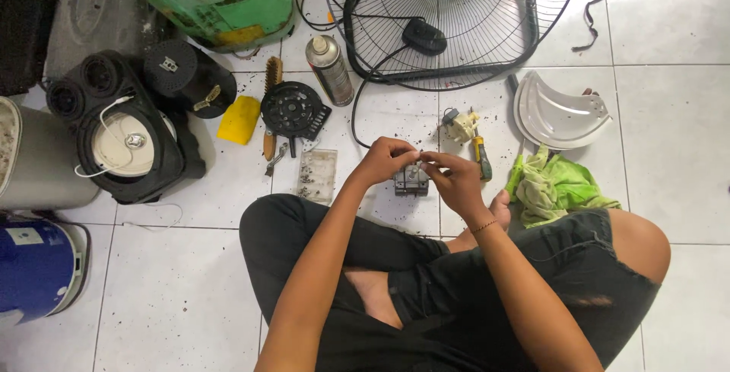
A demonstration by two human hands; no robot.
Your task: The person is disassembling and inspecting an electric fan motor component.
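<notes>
I sit cross-legged on the white tile floor (669, 136) with the small grey motor block (411, 181) standing on the tiles just ahead of my shins, at about twelve o'clock from my lap. My left hand (386, 160) has its fingers pinched together on the top of the block from the nine o'clock side; my right hand (455, 176) closes on it from three o'clock, fingertips meeting the left over the same spot. What sits between the fingertips is too small to make out.

The risk I see is a slip: whatever small part I am pinching could drop and be lost among the dark specks on the tiles. The clear tray of screws (316, 175) lies at nine o'clock from the block, near my left forearm, and a careless elbow could tip it. The yellow-handled screwdriver (481, 157) at two o'clock lies close to my right knuckles and could be knocked and roll. The black cable (363, 106) at eleven o'clock could snag my wrist.
</notes>
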